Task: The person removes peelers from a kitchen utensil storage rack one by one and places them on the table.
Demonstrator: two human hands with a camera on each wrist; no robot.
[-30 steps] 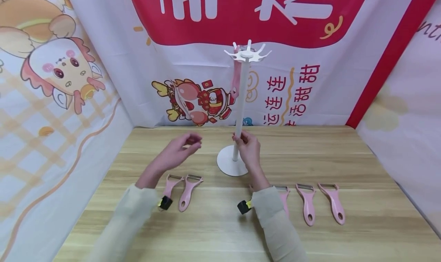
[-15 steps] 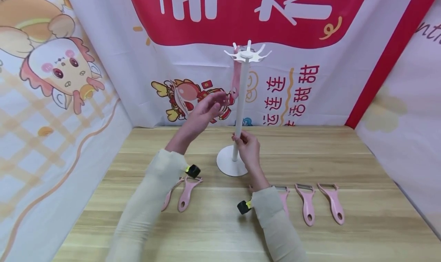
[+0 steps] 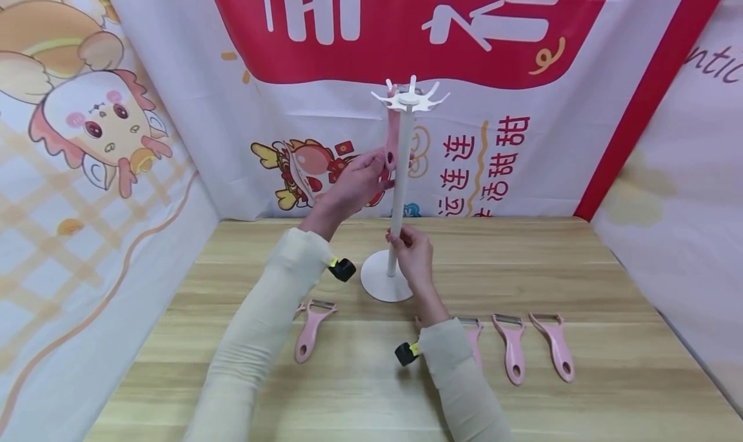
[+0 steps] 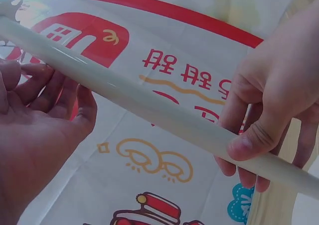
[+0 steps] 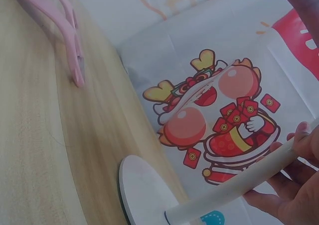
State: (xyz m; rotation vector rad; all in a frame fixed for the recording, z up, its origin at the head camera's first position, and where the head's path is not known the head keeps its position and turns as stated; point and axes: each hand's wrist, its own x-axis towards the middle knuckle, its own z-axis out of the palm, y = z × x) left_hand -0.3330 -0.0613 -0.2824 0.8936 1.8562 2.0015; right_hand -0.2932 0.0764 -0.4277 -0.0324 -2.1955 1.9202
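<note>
In the head view a white hook stand point(image 3: 397, 197) rises from a round base point(image 3: 383, 277), with a ring of hooks point(image 3: 409, 100) on top. A pink peeler point(image 3: 392, 132) hangs from a hook at its back left. My left hand point(image 3: 358, 182) is raised beside this peeler's lower end, fingers loosely bent; whether they touch it is hard to tell. The left wrist view shows those fingers reaching behind the pole point(image 4: 144, 105). Low on the pole, my right hand point(image 3: 415, 255) grips it between thumb and fingers, seen also in the right wrist view.
A pink peeler point(image 3: 313, 332) lies on the wooden table point(image 3: 360, 377) left of the stand, another mostly hidden by my left sleeve. Several more, including one peeler point(image 3: 509, 348) and another point(image 3: 554, 345), lie at right, partly behind my right forearm. Printed cloth point(image 3: 325, 106) encloses the back and sides.
My left hand has risen from low over the table, moving up and right to beside the hanging peeler. The right hand stays on the pole. The head view has shifted slightly.
</note>
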